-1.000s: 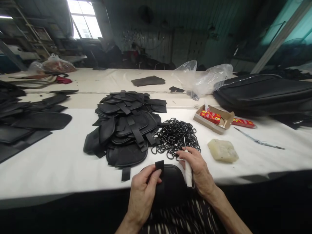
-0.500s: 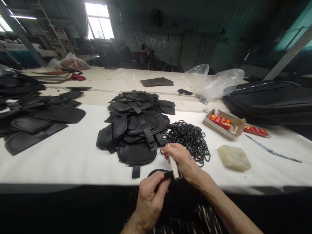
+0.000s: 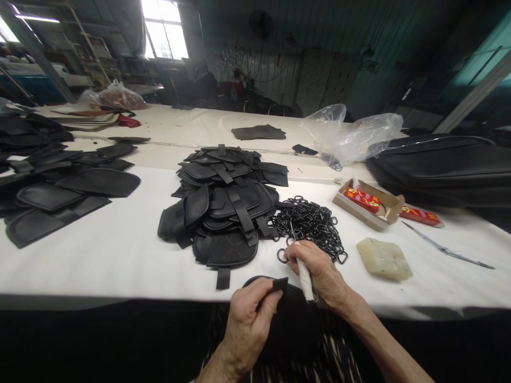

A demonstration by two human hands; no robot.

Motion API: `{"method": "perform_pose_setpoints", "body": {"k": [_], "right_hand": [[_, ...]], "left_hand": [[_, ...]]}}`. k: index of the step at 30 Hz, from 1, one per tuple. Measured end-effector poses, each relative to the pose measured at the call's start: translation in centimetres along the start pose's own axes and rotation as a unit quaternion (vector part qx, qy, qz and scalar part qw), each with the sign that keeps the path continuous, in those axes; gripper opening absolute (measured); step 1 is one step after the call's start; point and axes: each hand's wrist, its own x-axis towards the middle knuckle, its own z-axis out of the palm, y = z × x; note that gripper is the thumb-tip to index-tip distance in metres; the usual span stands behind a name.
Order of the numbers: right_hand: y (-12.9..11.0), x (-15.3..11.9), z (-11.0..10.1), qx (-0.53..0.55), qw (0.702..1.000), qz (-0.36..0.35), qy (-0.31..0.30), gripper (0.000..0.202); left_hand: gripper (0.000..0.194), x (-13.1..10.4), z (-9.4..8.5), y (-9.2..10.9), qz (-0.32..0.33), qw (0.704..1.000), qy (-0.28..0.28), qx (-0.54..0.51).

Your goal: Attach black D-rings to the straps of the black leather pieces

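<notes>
Left hand (image 3: 249, 319): thumb and forefinger pinched tight on a short flat black fabric strap (image 3: 281, 284); its black rounded leather-like panel (image 3: 297, 306) sits just right of that hand, at the surface (image 3: 131, 255) edge. No ring visible on the strap, so this piece looks unfinished. Right hand (image 3: 319, 268): fingers curled around a thin metal tool with a white wrapped handle (image 3: 304, 279). One black D-shaped ring (image 3: 278, 256) at its fingertips; gripped or not, can't tell. Right of it, a yellowish waxy block (image 3: 383, 259). Just beyond it, a heap of loose black D-shaped rings (image 3: 315, 226); plenty left, apparently. Beyond left hand, a stack of black strapped panels (image 3: 235, 199); rings fitted there or not, unclear. Farther left, more black panels (image 3: 99, 183), stage unclear.
</notes>
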Motion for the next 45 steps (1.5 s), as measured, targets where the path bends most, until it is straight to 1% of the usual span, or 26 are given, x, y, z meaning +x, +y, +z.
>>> {"method": "perform_pose_setpoints", "body": {"k": [2,5,7,8,10,13,18,22,27,30,34,37,41,45], "right_hand": [[0.4,-0.7,-0.3,0.008,0.999,0.025,0.04,0.016],[0.6,-2.0,-0.6,0.008,0.991,0.065,0.115,0.008],[0.4,-2.6,-0.6,-0.003,0.987,0.078,0.143,0.005],[0.1,-2.8,-0.5,-0.011,0.986,0.077,0.146,0.005],[-0.4,-2.8,-0.2,-0.033,0.988,0.067,0.139,0.007],[-1.0,-2.1,0.5,-0.077,0.988,0.051,0.123,0.013],[-0.7,-0.8,1.0,-0.116,0.988,0.048,0.088,0.015],[0.2,-0.9,0.2,-0.096,0.992,0.049,0.067,0.016],[1.7,-1.5,-1.4,-0.068,0.991,0.083,0.083,0.013],[1.9,-1.5,-2.0,-0.059,0.992,0.086,0.065,0.011],[1.3,-0.9,-1.9,-0.076,0.995,0.06,0.018,0.015],[0.7,-0.2,-1.7,-0.094,0.994,0.046,-0.004,0.019],[0.6,0.6,-1.8,-0.107,0.994,0.035,-0.01,0.02],[1.5,0.7,-2.2,-0.102,0.994,0.035,0.0,0.02]], "left_hand": [[0.025,0.0,0.0,0.1,-0.012,1.0,0.0,0.002],[0.025,0.0,-0.1,0.1,-0.04,0.999,-0.001,0.006],[0.024,0.0,-0.2,0.1,-0.061,0.998,-0.002,0.006],[0.024,0.1,-0.2,0.1,-0.07,0.998,-0.003,0.006],[0.024,0.2,-0.3,0.2,-0.086,0.996,-0.006,0.004],[0.026,0.4,-0.3,0.4,-0.112,0.994,-0.006,-0.006],[0.028,0.8,-0.3,1.0,-0.143,0.99,-0.011,-0.017],[0.029,0.9,-0.3,1.1,-0.152,0.988,-0.011,-0.017],[0.03,1.0,-0.2,0.7,-0.152,0.988,-0.014,-0.014],[0.028,1.0,-0.1,0.6,-0.153,0.988,-0.015,-0.012],[0.027,1.2,0.0,0.7,-0.157,0.987,-0.026,-0.006],[0.028,1.3,0.1,0.7,-0.161,0.986,-0.033,-0.002],[0.028,1.3,0.2,0.7,-0.165,0.986,-0.037,0.001],[0.027,1.3,0.2,0.7,-0.165,0.986,-0.032,-0.002]]}}
